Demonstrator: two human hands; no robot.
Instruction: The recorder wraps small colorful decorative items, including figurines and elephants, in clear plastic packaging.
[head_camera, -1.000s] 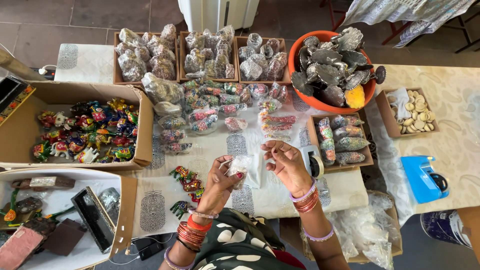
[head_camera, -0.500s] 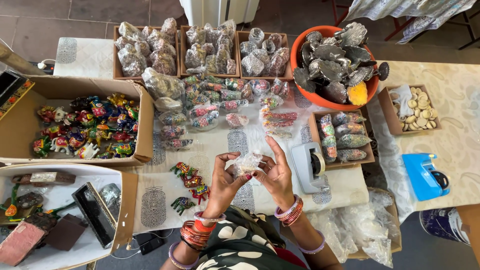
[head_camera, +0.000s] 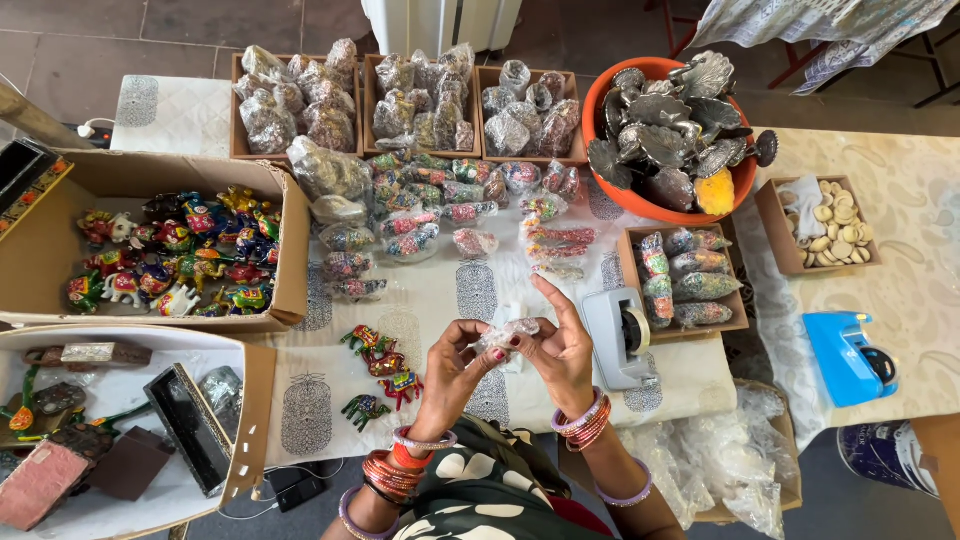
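I counted two tape dispensers, one grey (head_camera: 622, 337) at centre, one blue (head_camera: 848, 358) at right; one orange bowl (head_camera: 640, 196) upper right; three loose painted elephants (head_camera: 380, 365) lower centre.

A white tablecloth (head_camera: 470, 295) is printed with grey leaf shapes. Silver dishes are kept in an orange bowl (head_camera: 608, 180). Little toy elephants (head_camera: 380, 365) are painted red, green and blue. A tape holder (head_camera: 850, 355) is coloured bright blue.
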